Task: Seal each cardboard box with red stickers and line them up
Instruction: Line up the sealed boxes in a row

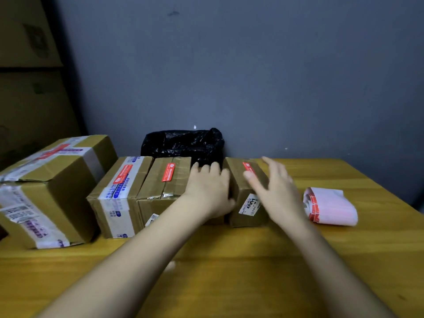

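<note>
The person's left hand (210,191) lies flat with its fingers straight and spread a little, palm down on a low cardboard box that it almost wholly covers, so I cannot tell whether that one carries a sticker. Just to the right of that hand stands a narrow brown box (246,193), touching the hand's outer edge; it has a red sticker (248,168) across its top seam near the far end and a small white label on its near face. The right hand (274,187) hovers over that box's right side, open wide with the fingers straight and fanned, blurred, gripping nothing. To the right of the right hand, well apart from the boxes, a roll of stickers (330,206) lies on the yellow wooden table (229,271), white backing with red stickers showing at its left end. Left of the left hand the row runs on, box against box: a brown box (160,187) with a red sticker down its taped seam, then a box (119,196) wrapped in white printed tape with a red sticker on top, then a much larger box (46,191), tilted, banded in white tape with red marks on its lid. Beyond the left hand's fingertips a crumpled black plastic bag (183,144) sits against the grey wall (252,65).
</note>
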A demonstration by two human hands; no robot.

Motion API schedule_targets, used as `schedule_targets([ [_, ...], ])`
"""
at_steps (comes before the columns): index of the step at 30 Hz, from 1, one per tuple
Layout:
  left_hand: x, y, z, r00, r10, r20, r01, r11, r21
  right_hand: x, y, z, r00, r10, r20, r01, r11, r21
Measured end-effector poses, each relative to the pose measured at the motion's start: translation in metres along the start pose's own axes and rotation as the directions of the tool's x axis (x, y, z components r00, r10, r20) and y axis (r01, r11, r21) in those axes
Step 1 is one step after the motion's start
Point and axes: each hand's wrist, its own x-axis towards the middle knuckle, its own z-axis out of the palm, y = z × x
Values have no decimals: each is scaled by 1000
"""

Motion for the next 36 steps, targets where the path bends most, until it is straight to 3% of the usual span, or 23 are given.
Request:
schedule_targets([
  [1,-2,9,-7,983,30,-183,-39,998,-45,2,15,-11,998,33,-62,-31,999,42],
  [3,-4,33,-17,833,94,-545,-205,968,-146,9,53,-34,969,139,-205,-124,989,85],
  [4,-5,50,-19,762,126,-635,-329,920,-213,13,77,-44,940,231,-249,-213,972,98],
  [5,-6,68,-19,752,155,-641,-441,841,-314,16,101,-52,903,340,-262,-318,940,124],
  [7,-5,112,-8,861,239,-450,-490,627,-605,16,143,-61,818,542,-194,-513,839,183],
  [9,1,151,13,929,287,-235,-348,452,-822,10,167,-58,761,647,-41,-616,741,269],
  [11,17,181,32,974,218,-66,-148,385,-911,-1,178,-52,751,657,66,-633,688,355],
  [14,45,202,47,969,39,242,222,274,-936,-6,186,-47,768,634,87,-610,684,401],
  [16,60,209,49,934,-16,356,354,161,-921,-4,189,-45,775,623,109,-597,664,450],
  [21,80,224,50,911,-5,413,413,-31,-910,10,185,-29,788,583,198,-576,586,570],
  [27,92,216,58,895,-145,422,391,-201,-898,28,172,-10,823,488,290,-539,510,670],
  [36,101,211,67,867,-221,446,380,-284,-880,38,163,-2,835,425,350,-538,496,681],
])
